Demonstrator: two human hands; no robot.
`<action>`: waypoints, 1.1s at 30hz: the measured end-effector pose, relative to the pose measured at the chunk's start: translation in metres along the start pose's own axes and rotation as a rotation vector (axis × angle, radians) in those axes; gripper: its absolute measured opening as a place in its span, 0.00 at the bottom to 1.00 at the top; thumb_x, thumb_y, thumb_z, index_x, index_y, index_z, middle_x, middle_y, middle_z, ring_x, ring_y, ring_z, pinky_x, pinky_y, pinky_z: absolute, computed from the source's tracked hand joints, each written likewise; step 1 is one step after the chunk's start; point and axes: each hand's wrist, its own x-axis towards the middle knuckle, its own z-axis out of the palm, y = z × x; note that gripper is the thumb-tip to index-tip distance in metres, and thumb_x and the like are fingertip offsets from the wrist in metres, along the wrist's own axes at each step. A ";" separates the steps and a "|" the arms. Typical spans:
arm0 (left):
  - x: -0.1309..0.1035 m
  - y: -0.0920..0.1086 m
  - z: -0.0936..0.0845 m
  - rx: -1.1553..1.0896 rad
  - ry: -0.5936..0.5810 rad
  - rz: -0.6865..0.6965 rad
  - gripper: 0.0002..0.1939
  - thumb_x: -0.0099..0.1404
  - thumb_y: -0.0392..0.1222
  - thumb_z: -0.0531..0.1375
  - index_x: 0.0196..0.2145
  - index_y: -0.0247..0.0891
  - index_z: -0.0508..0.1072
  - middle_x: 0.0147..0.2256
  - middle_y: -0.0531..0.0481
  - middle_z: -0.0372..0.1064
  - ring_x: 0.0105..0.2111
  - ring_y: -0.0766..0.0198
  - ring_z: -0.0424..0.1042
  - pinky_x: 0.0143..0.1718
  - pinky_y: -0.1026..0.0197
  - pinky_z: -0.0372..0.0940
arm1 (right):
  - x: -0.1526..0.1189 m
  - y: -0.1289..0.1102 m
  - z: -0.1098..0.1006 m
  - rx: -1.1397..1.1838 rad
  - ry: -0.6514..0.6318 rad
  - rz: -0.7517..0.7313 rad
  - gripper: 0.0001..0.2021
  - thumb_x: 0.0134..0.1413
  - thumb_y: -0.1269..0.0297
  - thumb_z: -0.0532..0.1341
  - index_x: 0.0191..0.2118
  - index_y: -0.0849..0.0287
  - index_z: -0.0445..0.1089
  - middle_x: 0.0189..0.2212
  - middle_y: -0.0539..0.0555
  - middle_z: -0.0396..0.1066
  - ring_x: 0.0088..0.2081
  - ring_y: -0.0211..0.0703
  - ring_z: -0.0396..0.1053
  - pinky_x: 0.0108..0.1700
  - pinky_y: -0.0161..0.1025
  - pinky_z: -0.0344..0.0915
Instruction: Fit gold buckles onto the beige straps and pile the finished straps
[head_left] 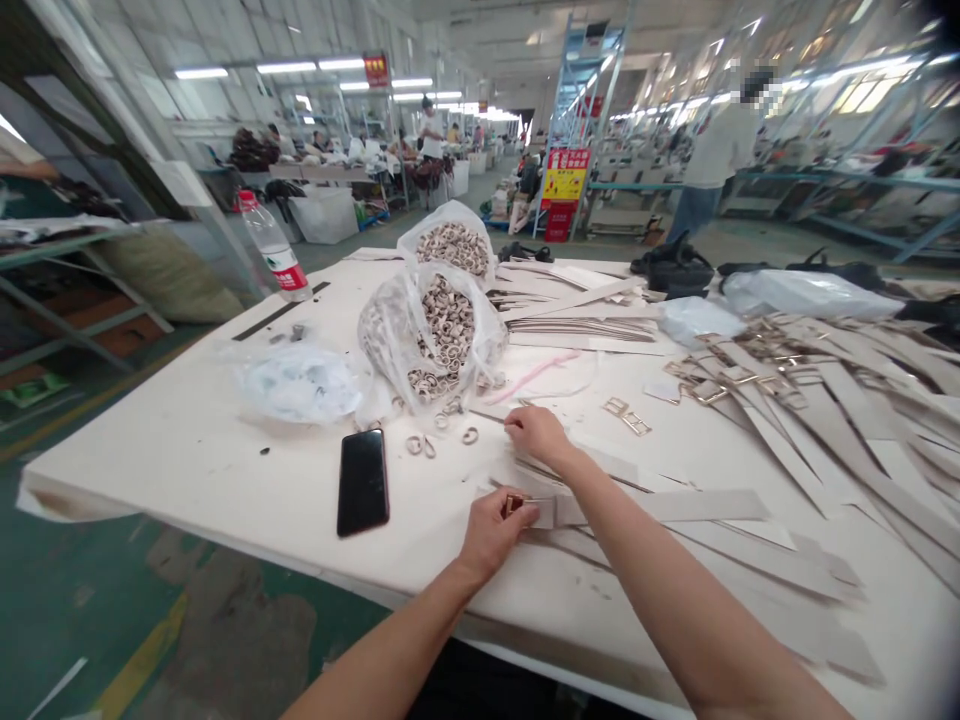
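Observation:
My left hand (pixel 489 532) is closed around the metal buckle (pixel 514 505) of a light grey belt (pixel 682 506), close to the table's front edge. The belt stretches away to the right, passing beneath my right forearm. Farther in, my right hand (pixel 538 436) pinches a thin strap (pixel 489 414), whose narrow end sticks out left of the fingertips. More flat straps (pixel 787 565) lie under and beside my arms. Just left of my right hand, loose belt loops (pixel 470 436) are scattered in front of an open plastic bag (pixel 375 335) full of such loops.
A black phone (pixel 363 482) lies left of my hands. Behind it are a crumpled plastic bag (pixel 300 382) and a water bottle (pixel 276 250). Two loose buckles (pixel 627 415) rest beyond my right forearm. Buckled belts (pixel 817 400) are heaped at right. A person (pixel 716 150) stands beyond the table.

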 end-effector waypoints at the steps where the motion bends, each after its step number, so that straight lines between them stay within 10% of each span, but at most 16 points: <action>1: 0.000 0.001 0.000 -0.007 -0.002 0.000 0.15 0.56 0.49 0.61 0.34 0.34 0.72 0.21 0.56 0.63 0.20 0.70 0.60 0.23 0.67 0.56 | 0.010 -0.012 0.005 -0.011 -0.002 -0.022 0.12 0.55 0.68 0.54 0.39 0.58 0.75 0.39 0.56 0.75 0.41 0.44 0.70 0.42 0.35 0.61; 6: -0.002 0.007 -0.002 -0.045 -0.013 0.018 0.15 0.57 0.49 0.60 0.33 0.33 0.73 0.22 0.55 0.63 0.22 0.70 0.58 0.24 0.67 0.55 | 0.042 -0.054 0.018 -0.071 -0.030 -0.100 0.13 0.57 0.69 0.53 0.42 0.58 0.73 0.43 0.60 0.73 0.46 0.47 0.68 0.44 0.38 0.61; 18: -0.002 0.009 -0.002 0.022 -0.006 0.037 0.11 0.57 0.46 0.60 0.30 0.33 0.72 0.21 0.56 0.61 0.22 0.70 0.58 0.24 0.67 0.55 | 0.018 -0.040 0.014 -0.051 -0.027 -0.195 0.09 0.52 0.69 0.58 0.33 0.62 0.76 0.40 0.60 0.71 0.45 0.49 0.67 0.40 0.37 0.62; 24: 0.004 0.009 -0.005 -0.049 -0.045 -0.027 0.16 0.55 0.49 0.62 0.36 0.33 0.71 0.22 0.56 0.63 0.20 0.71 0.60 0.22 0.68 0.59 | -0.072 0.007 -0.010 0.479 0.201 0.051 0.12 0.54 0.58 0.58 0.36 0.62 0.73 0.29 0.52 0.72 0.31 0.39 0.68 0.36 0.36 0.64; 28: 0.006 0.009 -0.004 -0.078 -0.043 -0.012 0.20 0.56 0.49 0.61 0.42 0.35 0.70 0.28 0.53 0.65 0.24 0.70 0.63 0.21 0.69 0.61 | -0.151 0.021 0.019 1.078 0.131 0.347 0.15 0.47 0.53 0.62 0.31 0.63 0.71 0.19 0.49 0.69 0.21 0.36 0.64 0.23 0.33 0.62; 33: 0.001 0.011 -0.002 -0.118 -0.023 0.032 0.19 0.56 0.48 0.61 0.42 0.36 0.68 0.27 0.55 0.62 0.24 0.71 0.62 0.23 0.69 0.62 | -0.172 0.004 0.055 1.340 0.228 0.422 0.17 0.42 0.51 0.65 0.30 0.62 0.70 0.21 0.51 0.71 0.26 0.41 0.70 0.23 0.32 0.63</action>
